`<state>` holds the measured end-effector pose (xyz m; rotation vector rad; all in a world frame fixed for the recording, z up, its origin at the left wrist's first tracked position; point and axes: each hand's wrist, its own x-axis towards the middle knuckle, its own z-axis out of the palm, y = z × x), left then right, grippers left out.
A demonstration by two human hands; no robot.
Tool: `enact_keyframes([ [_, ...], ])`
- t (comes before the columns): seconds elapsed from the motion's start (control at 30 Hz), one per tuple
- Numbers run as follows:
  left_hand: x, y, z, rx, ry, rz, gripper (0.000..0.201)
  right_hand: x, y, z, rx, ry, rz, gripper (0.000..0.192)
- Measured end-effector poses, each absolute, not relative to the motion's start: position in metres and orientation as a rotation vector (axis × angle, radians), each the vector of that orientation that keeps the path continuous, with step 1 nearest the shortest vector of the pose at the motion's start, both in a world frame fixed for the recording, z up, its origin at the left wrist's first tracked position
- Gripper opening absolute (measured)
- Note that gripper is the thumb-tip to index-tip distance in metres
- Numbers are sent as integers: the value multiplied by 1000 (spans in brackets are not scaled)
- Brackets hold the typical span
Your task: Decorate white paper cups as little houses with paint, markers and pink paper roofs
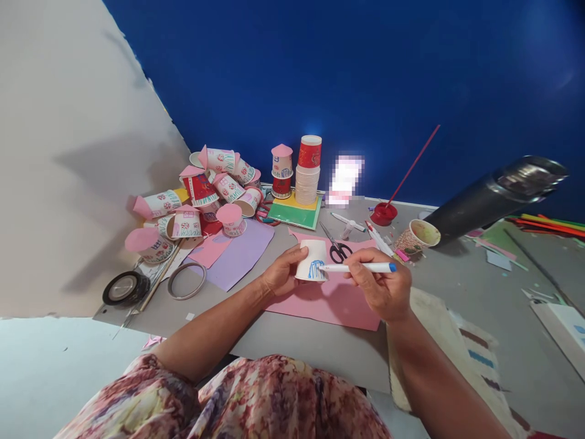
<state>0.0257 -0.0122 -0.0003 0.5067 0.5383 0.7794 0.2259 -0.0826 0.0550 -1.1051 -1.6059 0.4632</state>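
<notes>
My left hand [284, 271] is closed around a white paper cup [311, 253], which stands slightly tilted above a pink sheet [340, 305]. Blue lines forming an arched shape show on the cup's side near its rim. In my right hand [384, 283] is a white marker [361, 267] with a blue end, its tip at the blue lines on the cup. Just behind the cup lie black-handled scissors [340, 251] on the pink sheet.
Decorated cups with pink tops [187, 222] pile up at left, near a purple sheet [247, 250] and tape rolls [125, 288]. A tall cup stack [307, 183] stands at the back. Right are loose markers, a patterned cup [418, 235], a dark cylinder [484, 201] and a cloth [425, 305].
</notes>
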Motion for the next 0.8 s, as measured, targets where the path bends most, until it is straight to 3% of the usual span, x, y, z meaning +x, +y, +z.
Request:
enact_keyframes([
  [0.57, 25, -12, 2, 521, 539, 759, 28, 227, -80, 55, -1061, -1594, 511, 18],
  [0.8, 23, -9, -3, 520, 638, 759, 41, 226, -80, 54, -1070, -1555, 622, 21],
])
